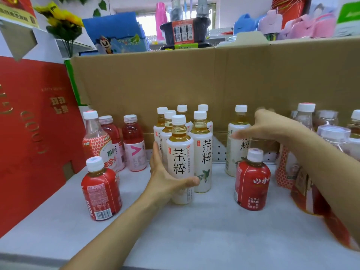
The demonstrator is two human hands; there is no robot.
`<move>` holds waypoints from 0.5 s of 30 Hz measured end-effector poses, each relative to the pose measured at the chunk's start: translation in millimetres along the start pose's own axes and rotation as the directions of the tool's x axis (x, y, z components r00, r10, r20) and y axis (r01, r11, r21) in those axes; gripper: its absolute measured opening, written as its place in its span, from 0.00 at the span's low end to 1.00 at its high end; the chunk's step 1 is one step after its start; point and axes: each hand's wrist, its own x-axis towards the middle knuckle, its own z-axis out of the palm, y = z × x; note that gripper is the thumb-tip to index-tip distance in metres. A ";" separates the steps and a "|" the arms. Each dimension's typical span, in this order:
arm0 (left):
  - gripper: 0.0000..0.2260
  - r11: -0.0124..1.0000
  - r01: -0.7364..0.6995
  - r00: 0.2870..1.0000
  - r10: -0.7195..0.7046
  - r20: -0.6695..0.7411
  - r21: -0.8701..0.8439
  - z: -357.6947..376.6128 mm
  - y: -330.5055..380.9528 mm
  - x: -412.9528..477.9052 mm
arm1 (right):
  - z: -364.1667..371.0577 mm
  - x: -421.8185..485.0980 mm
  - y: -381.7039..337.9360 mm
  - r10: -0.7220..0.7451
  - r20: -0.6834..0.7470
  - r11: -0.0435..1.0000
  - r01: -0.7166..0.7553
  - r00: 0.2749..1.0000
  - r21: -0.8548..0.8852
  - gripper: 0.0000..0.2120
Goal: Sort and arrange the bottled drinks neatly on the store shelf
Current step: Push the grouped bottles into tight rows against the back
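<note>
Shelf (194, 230): carries upright bottled drinks.
Left hand (163, 178): fingers and thumb wrapped round front tea bottle (180, 162) of middle cluster.
Right hand (272, 125): fingers straight, released, at lone tea bottle (232, 154); contact unclear.

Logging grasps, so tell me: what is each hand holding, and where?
Left hand grips the front tea bottle round its lower body. Right hand, blurred, is at the lone tea bottle: cannot tell.

Centre right, the right hand (260, 127) was motion-blurred. Its forearm (323, 164) hid much of a red-labelled bottle (302, 197) lower right; the edge cropped a white-capped bottle (356, 121).
</note>
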 end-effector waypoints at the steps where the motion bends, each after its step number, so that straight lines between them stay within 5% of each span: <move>1: 0.71 0.999 0.015 0.999 -0.014 0.034 -0.030 -6.3 0.8 0.7 | 1.2 5.4 0.5 0.041 0.046 0.996 -0.044 0.998 0.073 0.47; 3: 0.72 0.992 0.066 0.995 -0.057 0.084 -0.111 -18.1 1.2 5.7 | 9.0 17.9 4.8 0.077 0.184 0.965 -0.120 0.980 0.234 0.60; 8: 0.72 0.961 0.167 0.976 -0.128 0.176 -0.222 -24.9 -9.6 22.9 | 24.5 36.5 6.3 0.047 0.196 0.957 -0.101 0.979 0.272 0.41; 15: 0.64 0.959 0.153 0.979 -0.114 0.172 -0.238 -18.4 -9.8 24.7 | 27.9 28.7 -6.4 -0.094 0.386 0.929 -0.059 0.918 0.366 0.41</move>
